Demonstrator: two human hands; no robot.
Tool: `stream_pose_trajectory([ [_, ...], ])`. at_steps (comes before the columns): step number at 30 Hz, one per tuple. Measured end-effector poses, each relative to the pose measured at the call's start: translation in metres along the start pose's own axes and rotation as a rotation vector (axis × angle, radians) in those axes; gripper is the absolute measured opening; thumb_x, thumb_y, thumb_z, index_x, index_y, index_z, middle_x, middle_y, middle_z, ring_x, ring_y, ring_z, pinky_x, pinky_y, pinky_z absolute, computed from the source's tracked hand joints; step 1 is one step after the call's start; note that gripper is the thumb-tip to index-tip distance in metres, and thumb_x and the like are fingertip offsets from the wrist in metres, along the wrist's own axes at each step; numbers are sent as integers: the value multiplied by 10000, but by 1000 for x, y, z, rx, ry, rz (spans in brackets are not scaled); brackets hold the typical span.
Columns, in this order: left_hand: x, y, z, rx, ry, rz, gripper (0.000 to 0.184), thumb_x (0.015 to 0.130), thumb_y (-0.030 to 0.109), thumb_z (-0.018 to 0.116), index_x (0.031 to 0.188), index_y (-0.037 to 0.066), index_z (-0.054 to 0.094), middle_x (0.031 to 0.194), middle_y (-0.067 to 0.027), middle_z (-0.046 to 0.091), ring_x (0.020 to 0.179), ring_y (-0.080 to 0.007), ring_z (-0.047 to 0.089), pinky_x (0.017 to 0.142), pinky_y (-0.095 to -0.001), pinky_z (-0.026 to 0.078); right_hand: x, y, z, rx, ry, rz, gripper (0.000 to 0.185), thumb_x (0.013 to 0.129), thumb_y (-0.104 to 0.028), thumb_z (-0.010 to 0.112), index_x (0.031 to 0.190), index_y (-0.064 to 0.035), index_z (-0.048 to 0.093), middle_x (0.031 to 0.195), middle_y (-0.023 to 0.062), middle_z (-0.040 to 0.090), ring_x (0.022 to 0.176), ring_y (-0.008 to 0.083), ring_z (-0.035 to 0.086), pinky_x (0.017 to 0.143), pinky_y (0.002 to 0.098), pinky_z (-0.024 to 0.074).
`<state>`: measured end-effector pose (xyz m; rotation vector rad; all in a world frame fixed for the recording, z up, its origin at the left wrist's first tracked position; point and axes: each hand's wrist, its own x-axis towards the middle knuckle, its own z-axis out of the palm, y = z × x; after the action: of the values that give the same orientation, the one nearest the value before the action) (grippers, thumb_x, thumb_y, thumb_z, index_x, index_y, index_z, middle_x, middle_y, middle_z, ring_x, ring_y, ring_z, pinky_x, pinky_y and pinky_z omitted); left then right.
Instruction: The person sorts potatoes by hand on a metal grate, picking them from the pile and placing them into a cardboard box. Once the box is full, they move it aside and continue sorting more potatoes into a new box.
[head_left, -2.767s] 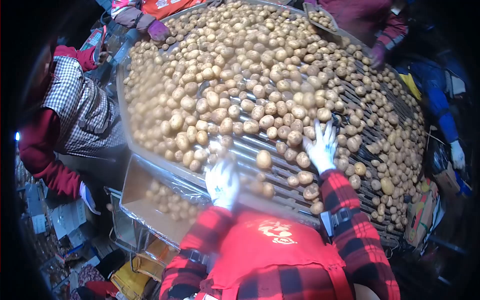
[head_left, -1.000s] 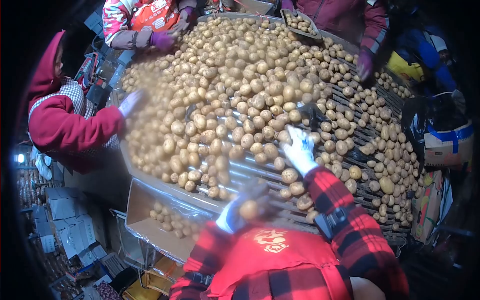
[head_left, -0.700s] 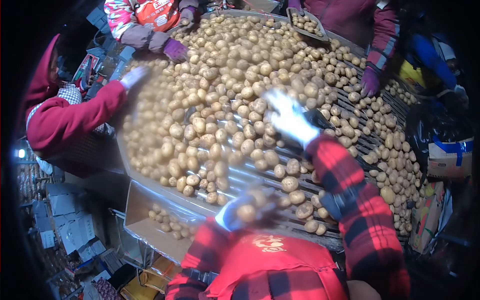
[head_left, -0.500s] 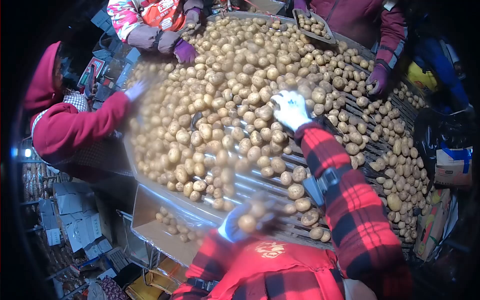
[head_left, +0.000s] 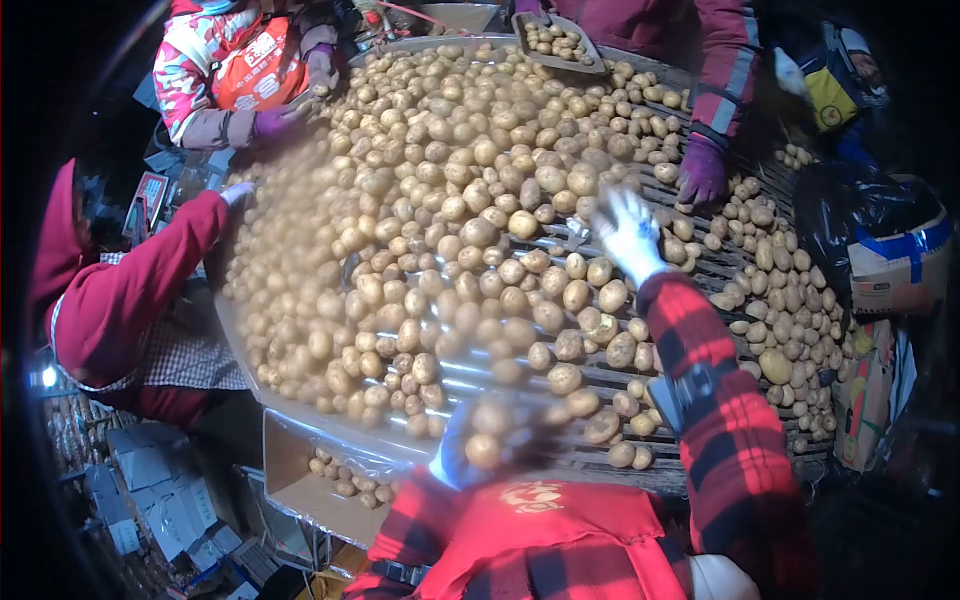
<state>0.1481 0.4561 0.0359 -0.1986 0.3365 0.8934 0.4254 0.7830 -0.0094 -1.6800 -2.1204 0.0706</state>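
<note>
My left grip [head_left: 452, 452], low at the near edge, is closing around a potato [head_left: 482, 451] in its white glove. A second, blurred potato is showing just above it, and I cannot tell whether I am holding that one too. My right grip [head_left: 630, 237] is hovering farther out over the pile, also gloved in white, its fingers opening apart near the potatoes. I am seeing nothing inside it, and I cannot tell whether the fingertips are touching anything.

The potatoes [head_left: 440, 205] are covering most of the slatted worktop [head_left: 577, 462], lying thickest toward the far side and the left. Between my two grips they are thinning out, and the slats are showing through. Beyond my right sleeve [head_left: 715, 385] — checked red and black — another group is lying along the right side.

Below the worktop's near left edge, a cardboard box [head_left: 287, 468] is holding a few small potatoes [head_left: 350, 480]. At the far edge, a shallow tray [head_left: 570, 67] is carrying more. A co-worker's purple glove [head_left: 703, 172] is hanging over the slats beyond my right grip, and another co-worker's dark red sleeve [head_left: 175, 265] is stretching toward the left rim.
</note>
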Motion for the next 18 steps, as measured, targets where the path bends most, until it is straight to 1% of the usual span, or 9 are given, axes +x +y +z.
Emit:
stream_pose_trajectory([
  [2,-3,-4,3,-53,-2,25,663,956,593,533,1444,151,460,1388,-130,530,1150,-269,561,821,-360,511,5,-17,11,-261,-183,74,798,913,-575,565,1567,-188,322,1585,171,336,1431,402,336,1143,635,219],
  [4,-6,-11,10,102,244,207,695,939,591,562,1454,139,445,1360,-124,535,1126,-250,562,856,-360,504,-20,-50,23,-245,-101,9,891,904,-605,551,1600,-157,223,1635,160,246,1467,384,283,1162,655,162],
  [5,-7,-5,8,-129,62,144,671,956,546,566,1459,121,438,1379,-122,528,1190,-242,554,916,-363,497,-34,-71,1,-368,-246,-135,847,922,-579,541,1579,-116,274,1618,156,288,1454,357,312,1160,652,175],
  [6,-8,-4,7,-143,74,160,671,956,546,566,1459,121,438,1379,-122,528,1190,-242,554,916,-363,497,-56,-66,16,-371,-127,-316,787,918,-524,568,1548,-106,347,1586,156,345,1440,334,339,1159,634,198],
  [8,-11,-3,5,-126,-6,184,673,966,509,570,1457,72,427,1379,-122,526,1232,-256,541,975,-366,492,-82,-88,-27,-31,-219,-377,731,871,-409,637,1493,-83,433,1538,140,414,1411,352,370,1159,605,228],
  [13,-21,-16,18,-364,-425,270,698,994,499,521,1465,1,392,1424,-158,495,1303,-282,500,1081,-436,453,-127,-96,-44,41,-236,-401,697,816,-351,700,1436,-112,490,1476,109,467,1342,361,412,1153,617,223],
  [15,-35,-23,6,153,140,411,672,1021,478,477,1483,1,374,1447,-165,479,1344,-291,467,1117,-466,420,-92,-125,-59,192,-166,-460,611,833,-294,682,1395,-112,526,1435,112,499,1300,318,454,1147,590,241],
  [16,-40,-24,3,147,148,423,672,1021,478,477,1483,1,374,1447,-165,479,1344,-291,467,1117,-466,420,-73,-145,-58,208,-128,-471,576,845,-281,669,1380,-112,540,1426,114,507,1293,307,464,1145,572,253],
  [18,-45,-20,1,785,158,402,656,1030,455,463,1491,-2,368,1458,-171,471,1359,-303,453,1130,-467,406,-45,-179,-44,335,-147,-509,516,861,-258,644,1353,-121,569,1421,118,522,1287,314,476,1131,529,286],
])
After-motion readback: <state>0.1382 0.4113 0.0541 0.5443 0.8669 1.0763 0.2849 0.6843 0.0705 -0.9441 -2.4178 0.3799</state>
